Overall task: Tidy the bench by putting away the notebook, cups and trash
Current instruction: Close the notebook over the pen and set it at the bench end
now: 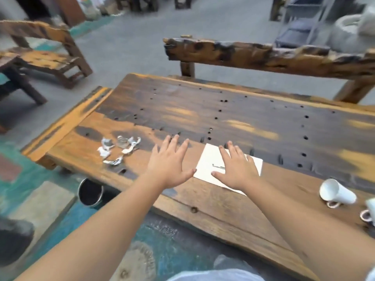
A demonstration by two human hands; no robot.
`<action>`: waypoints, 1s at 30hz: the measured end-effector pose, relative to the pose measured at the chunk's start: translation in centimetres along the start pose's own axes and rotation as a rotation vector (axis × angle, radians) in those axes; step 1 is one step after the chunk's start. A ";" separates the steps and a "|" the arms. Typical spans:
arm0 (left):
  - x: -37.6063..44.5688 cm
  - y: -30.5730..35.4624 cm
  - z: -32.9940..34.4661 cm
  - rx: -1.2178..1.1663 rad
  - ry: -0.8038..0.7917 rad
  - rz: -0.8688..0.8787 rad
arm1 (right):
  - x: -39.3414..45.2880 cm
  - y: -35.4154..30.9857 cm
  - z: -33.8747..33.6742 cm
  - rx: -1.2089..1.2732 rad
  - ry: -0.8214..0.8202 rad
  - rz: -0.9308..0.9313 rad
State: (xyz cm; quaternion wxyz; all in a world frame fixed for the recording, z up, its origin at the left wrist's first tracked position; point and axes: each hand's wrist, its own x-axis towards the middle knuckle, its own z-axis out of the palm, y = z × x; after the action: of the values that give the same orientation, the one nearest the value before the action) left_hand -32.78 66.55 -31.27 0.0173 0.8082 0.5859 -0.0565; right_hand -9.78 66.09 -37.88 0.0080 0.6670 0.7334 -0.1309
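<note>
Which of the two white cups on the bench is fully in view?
The left white cup, lying on its side with its mouth toward the notebook. The other cup is cut off by the picture's right edge.

Two bare forearms without sleeves, bare left hand [169, 167], bare right hand [236, 169], no rings.

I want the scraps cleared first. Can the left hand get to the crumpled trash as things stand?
Probably yes. The left hand is open and empty, the crumpled trash lies just to its left on the bench, and nothing stands between them.
</note>
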 end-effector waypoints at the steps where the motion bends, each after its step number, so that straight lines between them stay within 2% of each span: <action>1: 1.2 0.5 0.9 -0.012 -0.035 0.032 | 0.2 1.1 0.5 -0.003 -0.026 0.027; 7: 7.8 1.7 6.7 -0.078 -0.252 0.209 | 1.3 5.7 4.1 0.023 -0.169 0.212; 12: 13.1 1.6 11.3 -0.191 -0.413 0.265 | 3.3 6.7 6.8 0.031 -0.261 0.335; 16: 15.7 1.7 14.5 -0.697 -0.634 0.028 | 5.4 6.4 9.1 0.105 -0.333 0.450; 20: 17.5 0.5 17.6 -0.774 -0.709 -0.091 | 8.0 5.7 11.0 0.093 -0.341 0.442; 25: 19.0 -0.4 19.4 -0.940 -0.742 -0.347 | 9.3 5.1 13.4 0.111 -0.400 0.459; 28: 19.3 0.1 19.8 -1.082 -0.819 -0.535 | 8.9 4.6 14.5 0.074 -0.368 0.493; 30: 19.4 0.3 20.1 -1.120 -0.823 -0.581 | 8.8 4.1 15.0 0.081 -0.347 0.502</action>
State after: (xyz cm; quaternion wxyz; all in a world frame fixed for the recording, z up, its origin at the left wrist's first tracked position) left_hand -27.91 82.93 -53.38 0.6276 0.4053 0.6628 -0.0500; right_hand -9.13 71.92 -54.71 0.1388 0.7949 0.5274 -0.2659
